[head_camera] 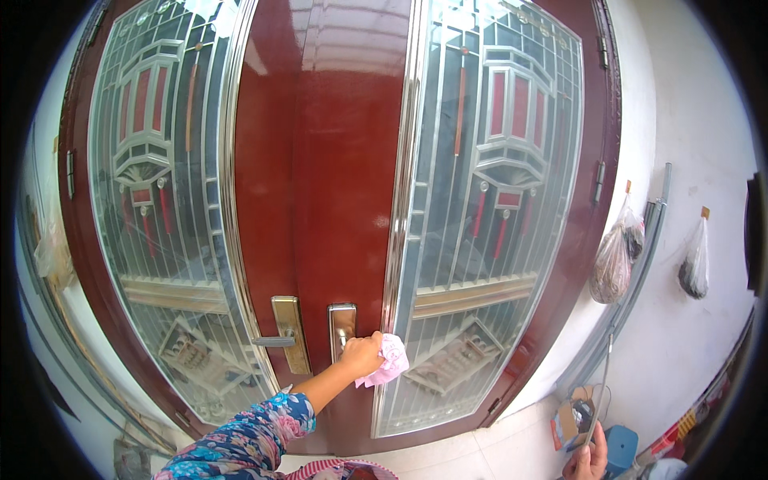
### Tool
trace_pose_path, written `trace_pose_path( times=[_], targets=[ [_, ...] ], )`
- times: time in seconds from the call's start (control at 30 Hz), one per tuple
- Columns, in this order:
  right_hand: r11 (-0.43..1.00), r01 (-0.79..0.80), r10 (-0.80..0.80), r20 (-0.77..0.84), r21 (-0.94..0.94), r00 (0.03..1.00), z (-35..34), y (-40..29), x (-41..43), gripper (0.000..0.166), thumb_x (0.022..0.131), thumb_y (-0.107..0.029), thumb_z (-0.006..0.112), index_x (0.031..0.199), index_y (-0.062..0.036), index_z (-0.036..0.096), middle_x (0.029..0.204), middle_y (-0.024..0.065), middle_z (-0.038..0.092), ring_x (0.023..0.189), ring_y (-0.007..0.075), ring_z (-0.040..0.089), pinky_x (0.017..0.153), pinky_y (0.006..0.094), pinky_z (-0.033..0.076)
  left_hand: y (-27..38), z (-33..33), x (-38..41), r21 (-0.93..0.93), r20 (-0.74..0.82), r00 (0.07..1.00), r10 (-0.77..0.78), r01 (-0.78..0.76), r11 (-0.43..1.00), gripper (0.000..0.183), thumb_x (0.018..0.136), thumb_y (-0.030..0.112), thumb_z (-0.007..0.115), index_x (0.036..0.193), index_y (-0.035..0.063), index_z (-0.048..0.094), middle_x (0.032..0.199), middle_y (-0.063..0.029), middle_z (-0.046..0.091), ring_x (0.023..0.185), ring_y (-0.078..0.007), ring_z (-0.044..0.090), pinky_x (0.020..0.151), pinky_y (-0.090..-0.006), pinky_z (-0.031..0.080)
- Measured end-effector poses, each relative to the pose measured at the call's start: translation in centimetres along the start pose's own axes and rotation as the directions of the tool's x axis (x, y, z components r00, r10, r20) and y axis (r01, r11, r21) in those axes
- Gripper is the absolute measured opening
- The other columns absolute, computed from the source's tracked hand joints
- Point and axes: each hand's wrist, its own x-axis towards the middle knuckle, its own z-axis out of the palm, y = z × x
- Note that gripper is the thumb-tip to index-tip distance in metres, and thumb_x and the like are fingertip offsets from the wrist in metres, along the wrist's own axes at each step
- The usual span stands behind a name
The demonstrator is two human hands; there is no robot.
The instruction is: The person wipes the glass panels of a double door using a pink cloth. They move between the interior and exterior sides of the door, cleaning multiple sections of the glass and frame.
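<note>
My left arm, in a blue floral sleeve, reaches up from the bottom left. My left hand (362, 353) grips a crumpled pink cloth (393, 355) at the handle of the right door leaf. The metal handle plate (343, 317) shows above my fingers; most of the lever is hidden by my hand. On the left leaf, a lever handle (275, 341) sticks out from a worn brass-coloured plate (292, 354). At the lower right, my right hand (588, 459) is closed around a thin metal rod (605, 375) that slants upward.
The dark red double door (342, 180) has glass panels (447, 252) with metal grilles. Knotted plastic bags (612, 270) hang on the right wall near leaning grey pipes (645, 258). An open cardboard box (564, 423) and a blue plastic stool (621, 447) stand on the tiled floor (462, 459).
</note>
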Motion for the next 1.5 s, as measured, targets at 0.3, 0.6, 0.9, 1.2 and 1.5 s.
trace_pose_path(
  times=[0.3, 0.6, 0.9, 1.2, 1.5],
  targets=[
    [0.980, 0.061, -0.091, -0.152, -0.192, 0.984, 0.1, 0.3, -1.6, 0.040, 0.099, -0.011, 0.049, 0.137, 0.0002, 0.048, 0.066, -0.0026, 0.051, 0.045, 0.0031, 0.034, 0.042, 0.0189, 0.029, 0.9, 0.9, 0.2, 0.006, -0.063, 0.998, 0.002, -0.001, 1.000, 0.040, 0.072, 0.026, 0.073, 0.093, -0.0001, 0.051, 0.077, -0.0191, 0.068, 0.077, -0.0358, 0.068, 0.071, -0.0468, 0.052],
    [1.000, 0.008, -0.009, -0.106, -0.008, 0.994, -1.2, 2.5, -1.5, 0.046, 0.101, -0.014, 0.048, 0.144, -0.0027, 0.038, 0.062, -0.0042, 0.045, 0.046, 0.0032, 0.035, 0.043, 0.0179, 0.029, 3.0, 2.3, -3.2, 0.106, -0.219, 0.974, 0.064, -0.042, 0.994, 0.041, 0.068, 0.028, 0.078, 0.088, 0.0038, 0.052, 0.069, -0.0138, 0.067, 0.069, -0.0299, 0.068, 0.064, -0.0424, 0.050],
    [0.988, -0.115, 0.118, -0.023, 0.105, 0.993, -0.1, 4.0, -1.8, 0.045, 0.100, -0.009, 0.047, 0.144, -0.0053, 0.040, 0.065, -0.0059, 0.042, 0.048, 0.0021, 0.034, 0.043, 0.0164, 0.028, 3.5, 1.7, -6.1, 0.136, -0.289, 0.949, 0.126, -0.090, 0.987, 0.028, 0.068, 0.019, 0.070, 0.085, 0.0046, 0.054, 0.069, -0.0113, 0.065, 0.065, -0.0282, 0.066, 0.063, -0.0408, 0.048],
    [0.975, -0.186, 0.186, 0.008, 0.125, 0.982, -0.2, 5.2, -4.2, 0.045, 0.099, -0.008, 0.047, 0.144, -0.0058, 0.041, 0.069, -0.0053, 0.044, 0.049, 0.0019, 0.033, 0.043, 0.0167, 0.027, 5.5, 0.5, -8.2, 0.137, -0.280, 0.947, 0.157, -0.122, 0.983, 0.030, 0.068, 0.020, 0.070, 0.091, 0.0055, 0.057, 0.084, -0.0144, 0.066, 0.074, -0.0297, 0.067, 0.068, -0.0425, 0.048],
    [0.988, -0.149, 0.153, -0.194, 0.033, 0.969, -1.0, 2.9, -7.4, 0.041, 0.098, -0.009, 0.049, 0.139, -0.0053, 0.047, 0.069, -0.0051, 0.046, 0.050, 0.0023, 0.035, 0.044, 0.0174, 0.029, 12.2, 1.5, -9.7, -0.046, -0.181, 0.889, 0.422, -0.436, 0.899, 0.050, 0.076, 0.024, 0.069, 0.122, 0.0086, 0.058, 0.143, -0.0274, 0.041, 0.124, -0.0372, 0.049, 0.099, -0.0489, 0.039]
  ],
)
